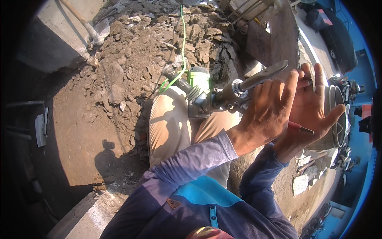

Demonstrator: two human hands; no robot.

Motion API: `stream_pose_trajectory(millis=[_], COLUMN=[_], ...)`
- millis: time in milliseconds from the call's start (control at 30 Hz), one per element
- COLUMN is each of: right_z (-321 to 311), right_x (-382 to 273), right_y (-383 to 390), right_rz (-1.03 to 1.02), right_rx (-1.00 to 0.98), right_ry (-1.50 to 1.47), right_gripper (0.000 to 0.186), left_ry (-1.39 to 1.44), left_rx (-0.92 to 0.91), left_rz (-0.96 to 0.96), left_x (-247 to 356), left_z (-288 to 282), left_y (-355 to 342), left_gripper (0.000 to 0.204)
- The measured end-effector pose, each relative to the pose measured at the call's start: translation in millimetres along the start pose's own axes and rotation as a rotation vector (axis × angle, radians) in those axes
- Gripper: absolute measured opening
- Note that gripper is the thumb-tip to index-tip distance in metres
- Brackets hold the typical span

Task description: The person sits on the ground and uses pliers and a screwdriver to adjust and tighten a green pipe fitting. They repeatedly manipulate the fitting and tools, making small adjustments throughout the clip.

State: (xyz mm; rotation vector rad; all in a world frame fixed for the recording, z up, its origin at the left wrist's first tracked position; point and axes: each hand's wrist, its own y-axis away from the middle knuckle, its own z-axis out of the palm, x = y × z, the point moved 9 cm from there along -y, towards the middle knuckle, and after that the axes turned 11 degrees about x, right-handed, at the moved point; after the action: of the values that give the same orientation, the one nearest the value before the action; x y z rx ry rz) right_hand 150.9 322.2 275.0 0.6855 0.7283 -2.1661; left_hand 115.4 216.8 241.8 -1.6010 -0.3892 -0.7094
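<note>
The tool (pixel 213 100) lies across the person's thighs (pixel 168 123): bright green body, dark grey housing, silvery nose, a worn grey bar with a flattened, rounded end, and a green cord (pixel 183 44). The left hand (pixel 264 111) curls over the open right hand (pixel 316 105); whether it grips the dark-tipped red rod (pixel 295 126), I cannot tell.

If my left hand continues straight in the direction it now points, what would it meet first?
Your left hand would probably meet your right hand first, around its raised fingers; depth is unclear, so the two may already touch.
</note>
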Motion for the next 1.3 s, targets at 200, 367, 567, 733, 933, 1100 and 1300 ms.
stream_pose_trajectory(millis=[200,367,567,733,933,1100,1300], right_z=[17,24,11,12,14,13,13], right_x=[-6,-7,-20,-19,-20,-21,-23], right_y=[28,36,29,28,30,31,34], right_rz=[-0.273,-0.358,-0.472,-0.482,-0.532,-0.534,-0.556], right_rx=[0.440,0.487,0.564,0.530,0.578,0.619,0.646], right_ry=[0.454,0.502,0.649,0.598,0.599,0.630,0.679], right_gripper=[0.116,0.111,0.092,0.084,0.077,0.070,0.066], left_ry=[-0.034,0.077,0.135,0.128,-0.002,-0.068,0.009], left_rx=[0.042,0.066,0.054,0.073,0.033,0.016,-0.022], left_rz=[-0.004,-0.006,0.000,0.013,0.043,0.061,0.065], left_x=[-2,-3,-5,-10,-18,-17,-11], left_z=[1,-2,-9,-9,2,4,1], left_y=[5,3,4,5,9,9,4], left_gripper=[0.076,0.103,0.108,0.098,0.098,0.109,0.095])
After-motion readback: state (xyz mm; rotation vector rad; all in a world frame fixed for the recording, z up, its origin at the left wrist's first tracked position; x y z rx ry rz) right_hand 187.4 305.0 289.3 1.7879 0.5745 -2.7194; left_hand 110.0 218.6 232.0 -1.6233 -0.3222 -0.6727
